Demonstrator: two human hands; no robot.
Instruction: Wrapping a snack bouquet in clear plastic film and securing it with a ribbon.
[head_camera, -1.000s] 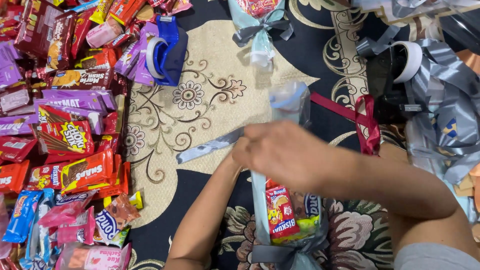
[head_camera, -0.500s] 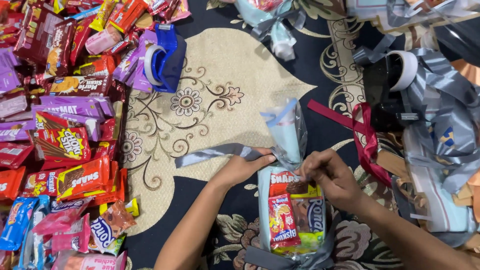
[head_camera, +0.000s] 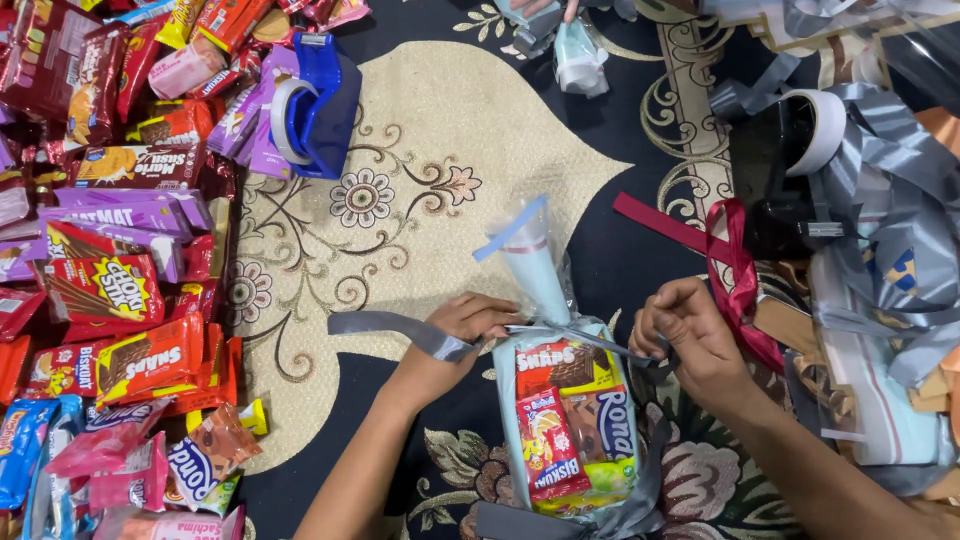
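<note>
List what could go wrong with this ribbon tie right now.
The grey satin ribbon circles the clear plastic snack bag just below its gathered neck, so it may slip upward. The left hand and right hand pull outward; hard tension might tear the film. The dark red ribbon beside the right hand could snag.

So the snack bag (head_camera: 565, 420) lies on the rug (head_camera: 420, 200), bottom middle, with its twisted top (head_camera: 530, 255) pointing away from the person. Left hand (head_camera: 465, 325) sits just left of the bag's neck, right hand (head_camera: 690, 335) just right of it, and the ribbon (head_camera: 400, 328) runs across the neck between them, its tail trailing off left. Snack pile (head_camera: 110, 270) fills the whole left side. Tape dispenser (head_camera: 315, 105) is at the pile's top right edge. Ribbon heap (head_camera: 880, 220) is far right, another bag (head_camera: 578, 58) up top.
</note>
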